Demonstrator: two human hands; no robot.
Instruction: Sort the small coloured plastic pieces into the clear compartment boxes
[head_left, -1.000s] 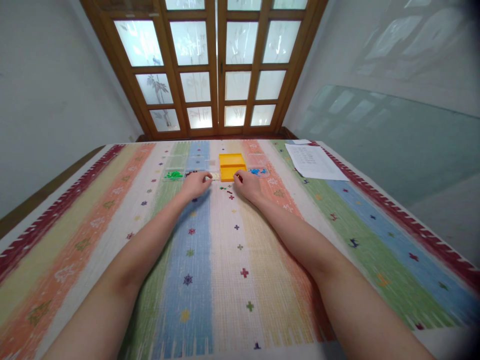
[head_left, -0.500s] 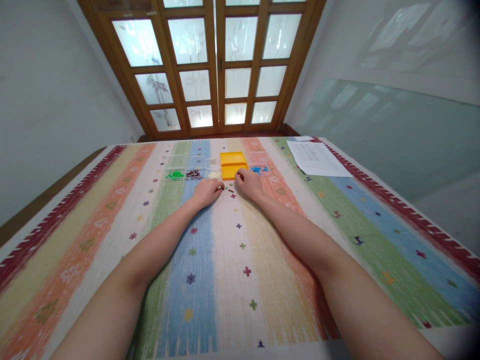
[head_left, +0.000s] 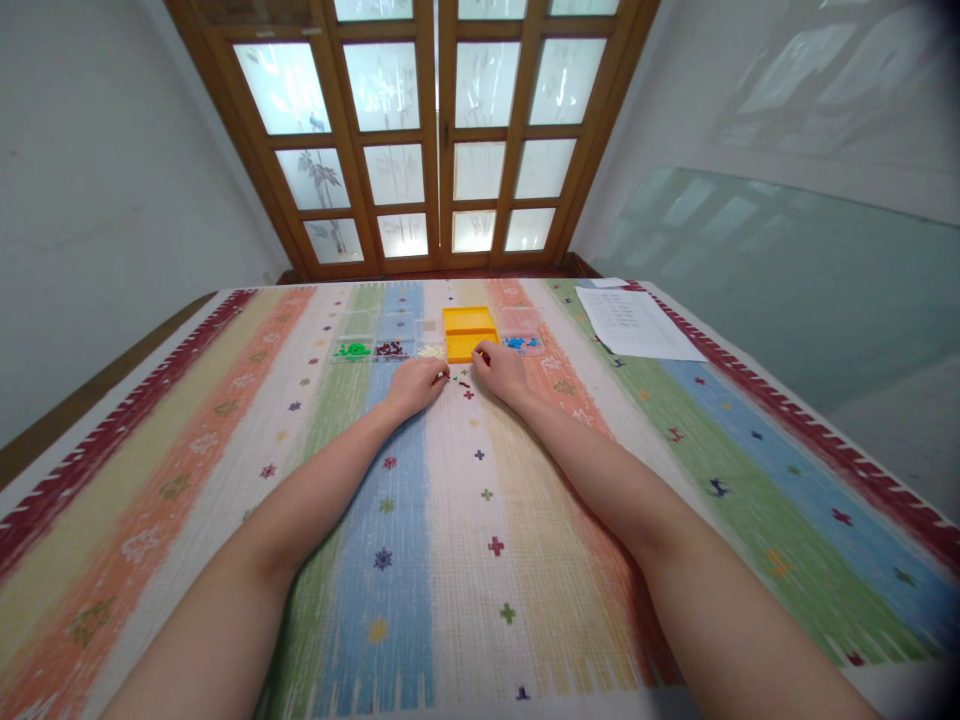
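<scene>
Both my arms stretch far out over a striped cloth. My left hand [head_left: 417, 384] rests on the cloth with its fingertips pinched at a few tiny dark and green pieces [head_left: 460, 381] lying loose between my hands. My right hand [head_left: 500, 368] is curled, its fingers closed at the front edge of a yellow tray [head_left: 467, 331]. What either hand pinches is too small to see. Behind my left hand stand clear compartments with green pieces [head_left: 352, 350], dark red pieces [head_left: 389, 348] and pale pieces [head_left: 430, 351]. Blue pieces [head_left: 516, 343] lie right of the tray.
A printed sheet of paper [head_left: 634, 322] lies at the far right of the table. A wooden door with frosted glass panes [head_left: 427, 130] stands beyond the table's far edge. A glass panel [head_left: 780, 270] leans against the right wall.
My left hand has moved from the clear compartments to the right and nearer, onto the loose pieces. My right hand has stayed at the tray's front edge.
</scene>
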